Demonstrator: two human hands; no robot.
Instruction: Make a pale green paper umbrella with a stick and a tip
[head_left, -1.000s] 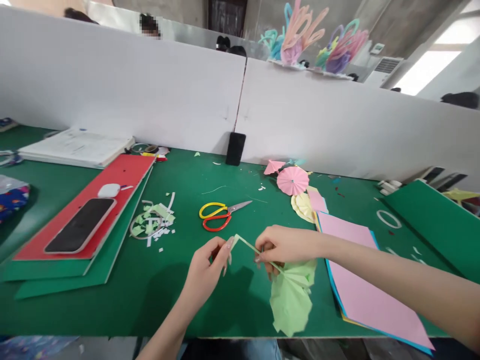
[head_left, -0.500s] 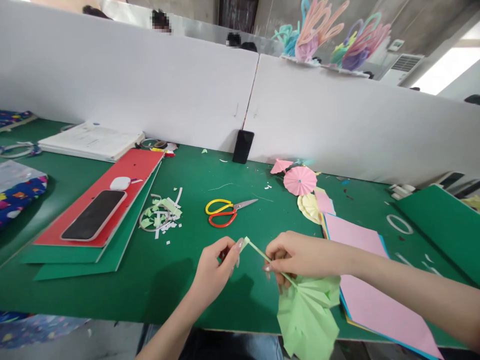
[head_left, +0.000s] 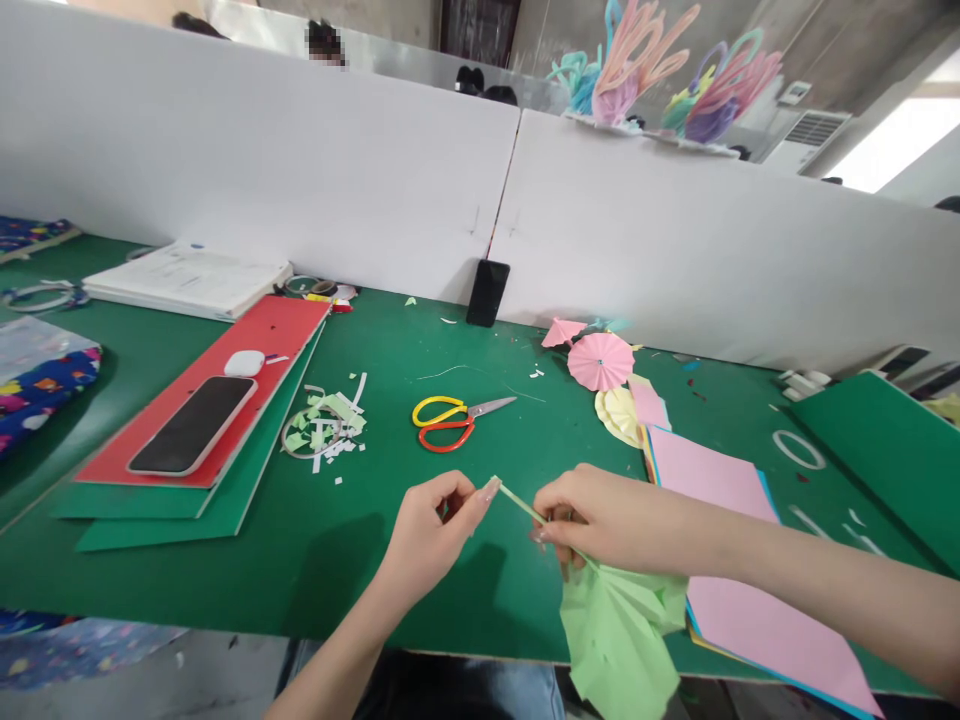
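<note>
My left hand (head_left: 433,528) is closed in a pinch on the free end of a thin light green paper stick (head_left: 519,503). My right hand (head_left: 592,520) grips the same stick lower down, fingers curled round it. A pleated light green paper umbrella top (head_left: 619,630) hangs from the stick under my right hand, past the table's front edge. Both hands hover just above the green table (head_left: 390,560).
Yellow and orange scissors (head_left: 450,420) lie behind my hands. Green paper scraps (head_left: 324,428) sit left of them. A phone (head_left: 193,424) rests on a red sheet (head_left: 247,370). Pink paper sheets (head_left: 735,540), a pink paper umbrella (head_left: 600,360) and a yellow one (head_left: 619,412) lie right. A white partition (head_left: 300,180) stands behind.
The view shifted slightly. My hands keep their grip on the stick, and the green umbrella top hangs a little lower over the table edge.
</note>
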